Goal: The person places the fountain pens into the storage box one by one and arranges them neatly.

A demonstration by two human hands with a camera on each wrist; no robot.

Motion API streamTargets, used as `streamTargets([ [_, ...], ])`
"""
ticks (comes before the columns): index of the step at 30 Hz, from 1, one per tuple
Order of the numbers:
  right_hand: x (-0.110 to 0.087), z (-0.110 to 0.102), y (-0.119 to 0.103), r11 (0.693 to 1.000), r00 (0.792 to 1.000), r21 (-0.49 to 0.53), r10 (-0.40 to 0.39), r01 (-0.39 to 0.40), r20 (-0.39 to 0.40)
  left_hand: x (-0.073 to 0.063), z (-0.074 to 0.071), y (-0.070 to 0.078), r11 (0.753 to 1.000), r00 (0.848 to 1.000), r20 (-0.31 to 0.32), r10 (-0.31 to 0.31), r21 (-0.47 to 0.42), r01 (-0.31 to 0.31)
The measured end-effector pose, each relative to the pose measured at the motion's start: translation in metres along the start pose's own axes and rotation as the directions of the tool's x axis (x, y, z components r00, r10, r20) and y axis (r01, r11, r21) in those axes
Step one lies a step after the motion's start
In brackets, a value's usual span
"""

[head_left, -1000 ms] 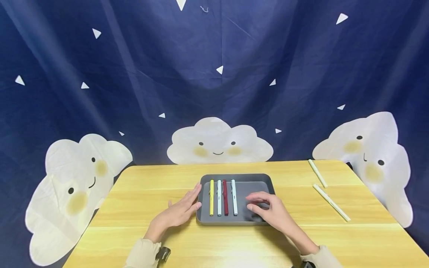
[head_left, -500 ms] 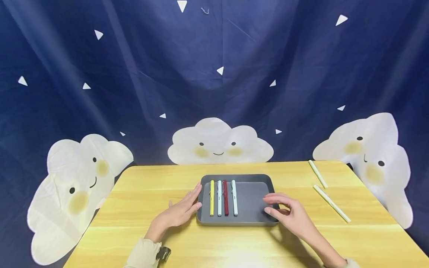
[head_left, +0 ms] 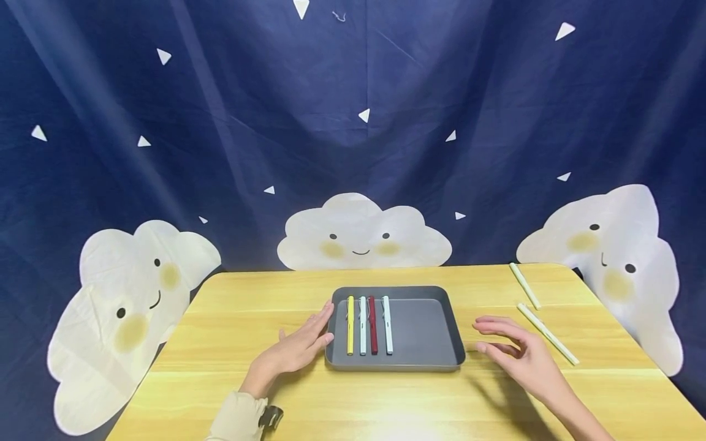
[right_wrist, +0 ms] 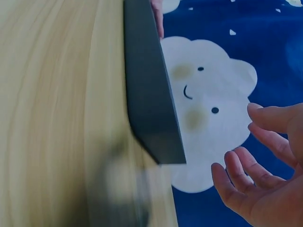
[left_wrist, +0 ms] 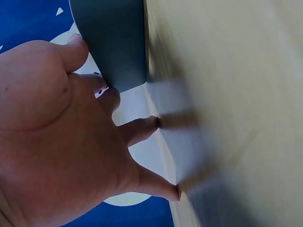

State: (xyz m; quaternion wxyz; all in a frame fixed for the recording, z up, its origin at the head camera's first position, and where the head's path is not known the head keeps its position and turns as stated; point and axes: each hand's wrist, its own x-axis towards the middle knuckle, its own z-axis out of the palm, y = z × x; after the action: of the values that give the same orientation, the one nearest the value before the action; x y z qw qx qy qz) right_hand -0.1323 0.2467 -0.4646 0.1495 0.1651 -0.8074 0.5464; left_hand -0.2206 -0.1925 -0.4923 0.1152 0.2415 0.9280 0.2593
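Observation:
A dark grey tray (head_left: 425, 355) sits on the table, with pens lying side by side in its left half: a yellow pen (head_left: 350, 326), a pale pen (head_left: 363, 326), a dark red pen (head_left: 373, 326) and another pale pen (head_left: 388, 326). My left hand (head_left: 295, 349) rests at the tray's left wall, thumb and fingertips touching its edge with relaxed fingers; the left wrist view shows two fingertips down on the tabletop. Just right of the tray, my right hand (head_left: 521, 355) hovers over the table, fingers loosely bent and holding nothing.
Two pale green pens lie on the right of the wooden table (head_left: 248, 294): a farther pen (head_left: 525, 285) and a nearer pen (head_left: 548, 334), close to the right hand. A dark blue curtain (head_left: 248, 122) with clouds hangs behind the table.
My right hand has moved right, from over the tray's right half to beyond its right wall, empty throughout. The left hand stays at the tray; the pens lie as before.

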Motion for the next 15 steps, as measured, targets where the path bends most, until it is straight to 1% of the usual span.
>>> streamTargets([
  [6,-0.005,-0.014,0.009,1.0,0.999,-0.028,0.0,-0.001,-0.033,0.001,-0.001,0.0,1.0,1.0,0.009,-0.002,0.008,0.002],
  [10,-0.006,-0.021,0.015,0.998,0.998,-0.061,-0.003,-0.001,-0.063,0.0,-0.001,-0.001,1.0,1.0,-0.001,-0.009,0.01,0.009],
  [15,-0.011,-0.031,0.021,0.994,0.995,-0.109,0.02,-0.03,-0.093,-0.001,-0.001,-0.001,1.0,1.0,-0.001,-0.006,0.008,0.006],
])
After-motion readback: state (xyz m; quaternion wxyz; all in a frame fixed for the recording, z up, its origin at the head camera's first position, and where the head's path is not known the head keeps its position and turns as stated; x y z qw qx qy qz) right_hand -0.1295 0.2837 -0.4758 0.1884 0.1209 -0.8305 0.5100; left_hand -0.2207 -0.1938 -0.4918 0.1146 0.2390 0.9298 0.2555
